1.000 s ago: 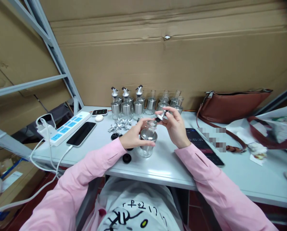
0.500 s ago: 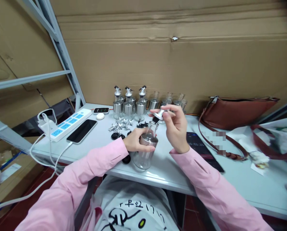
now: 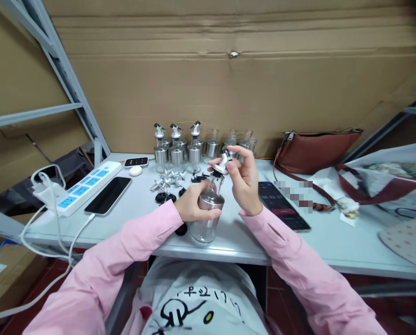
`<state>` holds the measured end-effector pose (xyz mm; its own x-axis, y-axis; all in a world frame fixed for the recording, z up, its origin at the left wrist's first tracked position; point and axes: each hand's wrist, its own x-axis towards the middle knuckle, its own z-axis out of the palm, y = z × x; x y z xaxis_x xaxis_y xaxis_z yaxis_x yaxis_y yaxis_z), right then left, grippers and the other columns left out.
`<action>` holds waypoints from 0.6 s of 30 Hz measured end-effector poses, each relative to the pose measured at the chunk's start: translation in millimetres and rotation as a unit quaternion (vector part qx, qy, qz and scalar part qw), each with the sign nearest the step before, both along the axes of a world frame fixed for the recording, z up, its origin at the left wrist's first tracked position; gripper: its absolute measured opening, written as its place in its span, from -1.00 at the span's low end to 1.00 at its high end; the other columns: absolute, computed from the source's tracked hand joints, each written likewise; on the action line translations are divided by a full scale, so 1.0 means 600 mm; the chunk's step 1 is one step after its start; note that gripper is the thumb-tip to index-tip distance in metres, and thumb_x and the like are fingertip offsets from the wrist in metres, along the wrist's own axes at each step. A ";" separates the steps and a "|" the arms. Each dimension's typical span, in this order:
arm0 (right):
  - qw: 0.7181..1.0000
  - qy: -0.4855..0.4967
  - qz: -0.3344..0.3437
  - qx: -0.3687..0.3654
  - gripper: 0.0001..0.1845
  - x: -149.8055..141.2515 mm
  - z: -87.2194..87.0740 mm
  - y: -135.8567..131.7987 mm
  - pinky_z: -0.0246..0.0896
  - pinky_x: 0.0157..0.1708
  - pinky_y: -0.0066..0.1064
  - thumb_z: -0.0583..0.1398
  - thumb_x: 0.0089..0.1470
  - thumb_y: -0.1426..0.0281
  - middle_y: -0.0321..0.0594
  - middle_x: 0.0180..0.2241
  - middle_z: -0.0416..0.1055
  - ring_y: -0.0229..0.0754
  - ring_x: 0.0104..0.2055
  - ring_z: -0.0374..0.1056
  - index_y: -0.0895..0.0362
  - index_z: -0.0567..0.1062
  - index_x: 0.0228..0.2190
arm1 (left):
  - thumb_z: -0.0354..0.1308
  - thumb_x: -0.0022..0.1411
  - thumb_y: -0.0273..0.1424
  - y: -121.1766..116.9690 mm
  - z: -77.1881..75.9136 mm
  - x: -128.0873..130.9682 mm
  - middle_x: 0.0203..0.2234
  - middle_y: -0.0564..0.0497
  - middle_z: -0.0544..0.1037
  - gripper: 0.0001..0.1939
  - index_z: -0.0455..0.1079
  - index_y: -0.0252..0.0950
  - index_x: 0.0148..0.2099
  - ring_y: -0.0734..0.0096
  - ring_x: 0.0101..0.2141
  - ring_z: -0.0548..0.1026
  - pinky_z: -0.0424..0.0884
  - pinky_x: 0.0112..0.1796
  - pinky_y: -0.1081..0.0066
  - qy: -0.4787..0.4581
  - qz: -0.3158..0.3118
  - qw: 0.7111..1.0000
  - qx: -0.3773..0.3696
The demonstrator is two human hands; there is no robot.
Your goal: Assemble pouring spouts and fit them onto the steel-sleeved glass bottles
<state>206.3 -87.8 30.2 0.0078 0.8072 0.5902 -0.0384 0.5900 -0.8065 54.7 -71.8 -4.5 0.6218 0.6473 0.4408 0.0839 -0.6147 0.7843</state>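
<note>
My left hand (image 3: 191, 204) grips a glass bottle (image 3: 205, 218) with a steel collar, standing at the near edge of the white table (image 3: 235, 237). My right hand (image 3: 241, 184) pinches a metal pourer spout (image 3: 221, 164) with a black stopper, held right over the bottle's neck. Loose metal spouts (image 3: 166, 179) and black stoppers (image 3: 162, 197) lie just behind my left hand. At the back stand three bottles with spouts fitted (image 3: 175, 149) and several without (image 3: 228, 144).
A white power strip (image 3: 78, 186) with cables and a black phone (image 3: 108, 195) lie at the left. Another phone (image 3: 282, 204) lies right of my hands. A brown handbag (image 3: 315, 149) and a plastic bag (image 3: 385, 186) sit at the right. Cardboard backs the table.
My right hand has brought the spout from beside the bottle to just above its neck. The bottle has come upright and nearer the table's edge. The view has shifted slightly.
</note>
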 end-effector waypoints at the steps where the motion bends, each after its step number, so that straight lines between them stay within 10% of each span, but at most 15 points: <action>1: 1.000 -0.005 -0.002 0.005 -0.60 0.000 0.000 -0.001 0.31 -0.11 -0.15 0.12 0.09 0.09 -0.21 -0.19 0.47 -0.07 -0.17 0.44 -0.10 0.27 -0.04 | 0.24 -0.13 -0.16 -0.002 0.001 0.001 -0.45 0.06 0.41 -0.55 0.24 -0.32 -0.25 0.44 -0.45 0.36 0.31 -0.37 0.43 0.001 0.009 1.000 0.005; 18: 0.991 -0.043 -0.022 0.121 -0.66 0.000 -0.010 0.001 0.37 -0.22 -0.21 0.02 0.22 0.28 -0.22 -0.27 0.49 -0.18 -0.29 0.44 -0.01 0.28 0.03 | 0.22 -0.13 -0.21 -0.016 -0.005 0.007 -0.37 0.03 0.40 -0.52 0.15 -0.29 -0.18 0.39 -0.39 0.38 0.33 -0.31 0.39 -0.040 0.057 0.997 0.039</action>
<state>206.2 -86.9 23.9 -0.0189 0.6420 0.7665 0.0551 0.7661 -0.6404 58.9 -81.3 -7.4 0.5070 0.6737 0.5377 0.0947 -0.6636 0.7421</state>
